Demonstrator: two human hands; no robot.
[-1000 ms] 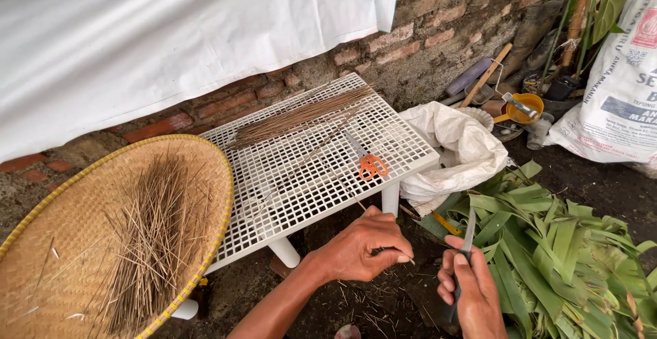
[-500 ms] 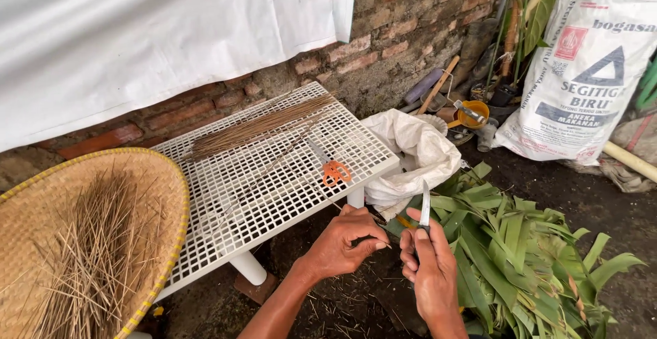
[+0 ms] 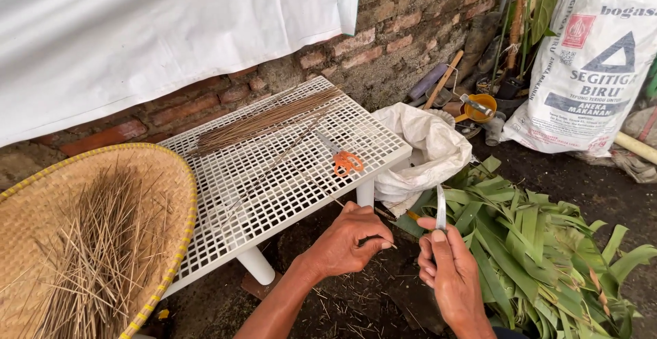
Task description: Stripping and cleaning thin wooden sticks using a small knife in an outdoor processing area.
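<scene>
thin pale knife blade stands upright, pinched in the right hand; slim brown leaf-rib stick pokes sideways from the left hand's fingers

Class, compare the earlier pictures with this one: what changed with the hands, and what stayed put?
The left hand drew closer to the right hand, which keeps the knife blade up. The scissors, stick bundle and woven tray stayed in place.

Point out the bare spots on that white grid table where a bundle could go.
On the white grid table, the near half is bare, between the scissors and the woven tray. The far edge is crowded with the stick bundle.
</scene>
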